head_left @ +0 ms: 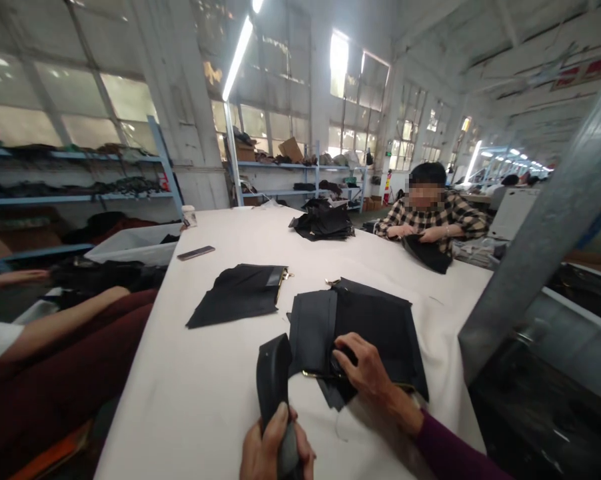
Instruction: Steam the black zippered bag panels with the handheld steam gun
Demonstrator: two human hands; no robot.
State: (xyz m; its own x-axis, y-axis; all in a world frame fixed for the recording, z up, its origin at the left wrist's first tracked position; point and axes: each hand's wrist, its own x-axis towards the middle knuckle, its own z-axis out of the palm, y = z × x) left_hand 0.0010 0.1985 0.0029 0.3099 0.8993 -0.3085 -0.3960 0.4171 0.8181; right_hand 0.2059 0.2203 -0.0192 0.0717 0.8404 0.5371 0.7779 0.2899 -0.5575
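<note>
My left hand, at the bottom middle, is closed round a black curved strip-like piece held upright above the table. Part of it near the palm looks grey, and its kind is unclear. My right hand rests on a stack of black fabric panels with gold-coloured zippers along some edges. Its fingers are curled and closed on a dark fold of the black fabric, partly hidden under them. To the left of the stack lies another black fabric panel with a gold zipper at its right end.
On the white table lie a phone and a pile of black pieces. A cup stands at the left edge. Across sits a person in a checked shirt, handling black fabric. Another person's arm shows left. A metal post rises right.
</note>
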